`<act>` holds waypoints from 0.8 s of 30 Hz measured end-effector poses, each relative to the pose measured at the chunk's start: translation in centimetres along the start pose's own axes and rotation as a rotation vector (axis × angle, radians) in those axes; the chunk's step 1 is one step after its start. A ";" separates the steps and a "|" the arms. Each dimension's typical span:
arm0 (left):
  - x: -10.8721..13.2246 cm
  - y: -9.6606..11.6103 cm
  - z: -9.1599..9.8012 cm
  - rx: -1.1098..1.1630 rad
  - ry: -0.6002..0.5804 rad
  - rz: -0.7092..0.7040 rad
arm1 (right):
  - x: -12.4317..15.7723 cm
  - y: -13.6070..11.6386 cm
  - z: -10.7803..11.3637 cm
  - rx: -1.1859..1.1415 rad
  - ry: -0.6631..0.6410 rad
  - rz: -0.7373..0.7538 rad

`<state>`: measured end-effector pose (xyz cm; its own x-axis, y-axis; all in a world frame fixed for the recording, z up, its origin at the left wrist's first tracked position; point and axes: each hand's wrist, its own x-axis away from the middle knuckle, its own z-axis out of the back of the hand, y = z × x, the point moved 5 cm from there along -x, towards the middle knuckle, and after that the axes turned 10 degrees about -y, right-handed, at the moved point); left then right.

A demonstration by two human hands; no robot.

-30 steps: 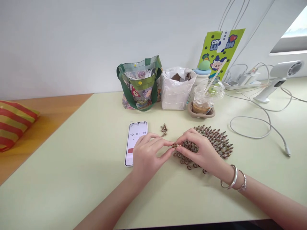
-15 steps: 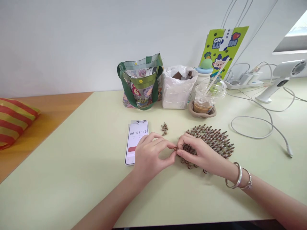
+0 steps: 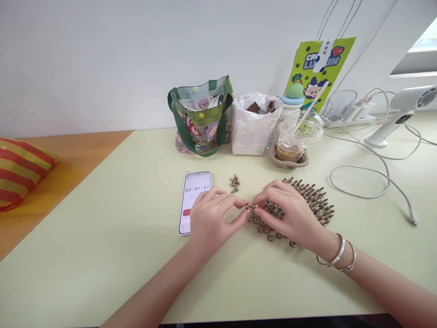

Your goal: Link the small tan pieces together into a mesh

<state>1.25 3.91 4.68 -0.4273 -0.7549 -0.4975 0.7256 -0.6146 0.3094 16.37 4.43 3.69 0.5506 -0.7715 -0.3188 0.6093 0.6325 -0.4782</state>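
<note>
Between my two hands is a small brass-coloured screw (image 3: pixel 251 207), lying nearly level. The thumb and forefinger of my left hand (image 3: pixel 213 217) pinch its left end. My right hand (image 3: pixel 290 207) pinches the other end with thumb and fingertips. Beneath and behind the right hand, many similar screws (image 3: pixel 316 200) stand closely packed, most with their tips up; the hand hides part of them. A small loose pile of screws (image 3: pixel 235 183) lies just beyond the fingertips. A phone (image 3: pixel 196 180) showing a running timer lies partly under the left hand.
Along the wall stand a green-handled clear bag (image 3: pixel 201 118), a white plastic bag (image 3: pixel 252 130) and a clear cup (image 3: pixel 290 141) in a cardboard holder. To the right are a white cable (image 3: pixel 385 175), a power strip (image 3: pixel 344 119) and a small fan (image 3: pixel 389 123).
The screw between my fingertips has turned so more of its length shows. My right hand has shifted slightly up and right. The phone's timer moved from 1:36 to 1:37.
</note>
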 end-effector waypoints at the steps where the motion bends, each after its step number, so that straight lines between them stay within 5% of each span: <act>1: 0.0 -0.1 0.0 0.001 0.002 0.012 | 0.0 0.0 0.1 0.011 0.012 -0.005; 12: 0.0 -0.4 0.1 0.004 -0.010 0.054 | 0.1 0.5 0.5 0.045 0.064 -0.058; 24: 0.2 -0.3 -0.4 0.039 -0.023 -0.057 | 0.1 0.3 -0.2 0.033 0.026 -0.013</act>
<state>1.16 4.04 4.14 -0.4800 -0.7234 -0.4962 0.6782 -0.6648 0.3131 16.49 4.51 3.34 0.5277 -0.7808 -0.3345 0.6348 0.6242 -0.4555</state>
